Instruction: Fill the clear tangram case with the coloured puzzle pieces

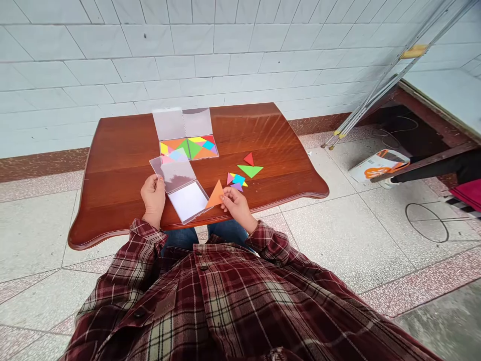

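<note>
My right hand (pixel 236 204) pinches an orange triangle tangram piece (pixel 215 195) over the right edge of an open clear plastic case (pixel 188 201), whose base shows a plain white inside. My left hand (pixel 153 198) has its fingers closed at the left edge of the case's raised transparent lid (pixel 173 173). To the right lie loose tangram pieces: a red triangle (pixel 248 159), a green triangle (pixel 250 171), a blue square (pixel 239 180), a purple piece (pixel 237 187), a pink piece (pixel 230 178) and small yellow bits.
Behind stand two more open cases, a left one (pixel 170 125) and a right one (pixel 197 123), filled with coloured pieces. The brown wooden table (pixel 124 145) meets a tiled wall (pixel 195 65). Crutches (pixel 361 110) lean at right, near a white-and-orange box (pixel 379 165) on the floor.
</note>
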### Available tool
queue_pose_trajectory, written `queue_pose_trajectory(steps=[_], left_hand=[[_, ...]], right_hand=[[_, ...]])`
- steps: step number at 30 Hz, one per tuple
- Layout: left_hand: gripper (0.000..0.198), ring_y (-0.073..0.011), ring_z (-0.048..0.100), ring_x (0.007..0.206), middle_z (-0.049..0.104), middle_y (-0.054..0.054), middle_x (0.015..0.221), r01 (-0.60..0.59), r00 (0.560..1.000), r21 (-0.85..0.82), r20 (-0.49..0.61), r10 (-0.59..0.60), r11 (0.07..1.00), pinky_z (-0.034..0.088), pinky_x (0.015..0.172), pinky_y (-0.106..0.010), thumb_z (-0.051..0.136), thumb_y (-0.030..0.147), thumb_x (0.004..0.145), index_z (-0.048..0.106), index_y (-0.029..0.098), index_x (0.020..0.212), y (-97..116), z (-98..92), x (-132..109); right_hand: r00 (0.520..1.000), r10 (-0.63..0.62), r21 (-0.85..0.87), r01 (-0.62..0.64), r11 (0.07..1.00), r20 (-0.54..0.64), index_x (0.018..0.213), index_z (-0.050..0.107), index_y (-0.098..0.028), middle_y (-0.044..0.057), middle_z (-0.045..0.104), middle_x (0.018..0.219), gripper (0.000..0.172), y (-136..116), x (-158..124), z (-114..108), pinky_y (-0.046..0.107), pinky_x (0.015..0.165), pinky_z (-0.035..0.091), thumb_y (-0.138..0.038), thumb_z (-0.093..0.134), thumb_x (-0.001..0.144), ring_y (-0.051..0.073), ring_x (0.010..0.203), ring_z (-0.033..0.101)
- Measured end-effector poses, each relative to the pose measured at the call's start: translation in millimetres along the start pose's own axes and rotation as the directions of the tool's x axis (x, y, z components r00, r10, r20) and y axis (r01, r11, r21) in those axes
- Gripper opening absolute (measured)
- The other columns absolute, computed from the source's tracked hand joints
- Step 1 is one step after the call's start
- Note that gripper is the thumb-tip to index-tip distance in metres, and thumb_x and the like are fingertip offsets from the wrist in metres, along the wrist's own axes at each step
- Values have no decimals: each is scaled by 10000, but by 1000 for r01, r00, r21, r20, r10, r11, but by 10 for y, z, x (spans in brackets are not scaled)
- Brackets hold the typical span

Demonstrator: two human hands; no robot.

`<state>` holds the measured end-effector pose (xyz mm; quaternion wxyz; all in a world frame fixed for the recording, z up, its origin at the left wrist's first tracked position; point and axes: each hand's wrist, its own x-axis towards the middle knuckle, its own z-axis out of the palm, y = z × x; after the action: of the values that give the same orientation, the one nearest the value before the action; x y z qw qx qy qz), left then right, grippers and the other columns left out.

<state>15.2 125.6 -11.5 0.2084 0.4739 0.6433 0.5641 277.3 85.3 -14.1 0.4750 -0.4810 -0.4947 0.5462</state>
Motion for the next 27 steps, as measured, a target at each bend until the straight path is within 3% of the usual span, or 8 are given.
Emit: queue_pose_trajectory(steps=[5,10,17,23,27], left_hand=[[178,-87,460,558,530,37,642,-6,999,57,43,3,998,401,595,-226,517,339,779,602,187,817,-10,-23,-3],[212,-76,471,500,560,34,662,53,993,-20,111,-50,998,393,532,-217,526,346,767,606,181,872,-51,-11,2],[226,-77,482,525,581,21,687,10,991,-6,137,-9,1000,405,544,-217,535,366,782,610,174,874,-111,4,8],[206,-75,474,503,561,30,653,50,991,-19,126,-48,999,400,535,-219,542,344,750,597,171,847,1,7,-6],[188,-71,464,491,551,36,633,67,991,-15,118,-65,998,396,526,-214,542,328,739,594,170,828,75,7,-15]], right_hand=[[1000,-1,-5,1,1000,9,939,509,-229,-70,554,661,385,-15,-13,-3,197,430,415,-514,653,724,70,496,511],[1000,5,10,-5,1000,-2,1029,475,-246,-85,551,655,422,-6,-12,-18,203,431,415,-494,646,734,74,479,509],[1000,-14,8,14,1000,-5,1048,469,-247,-88,543,652,447,20,5,-23,202,429,416,-502,648,728,79,489,525],[999,22,26,-22,999,-38,1019,474,-235,-86,543,649,462,7,19,-15,212,442,451,-515,656,701,81,494,534],[997,32,28,-30,999,-77,982,478,-231,-76,561,678,461,4,110,-133,214,458,474,-499,682,667,85,527,560]])
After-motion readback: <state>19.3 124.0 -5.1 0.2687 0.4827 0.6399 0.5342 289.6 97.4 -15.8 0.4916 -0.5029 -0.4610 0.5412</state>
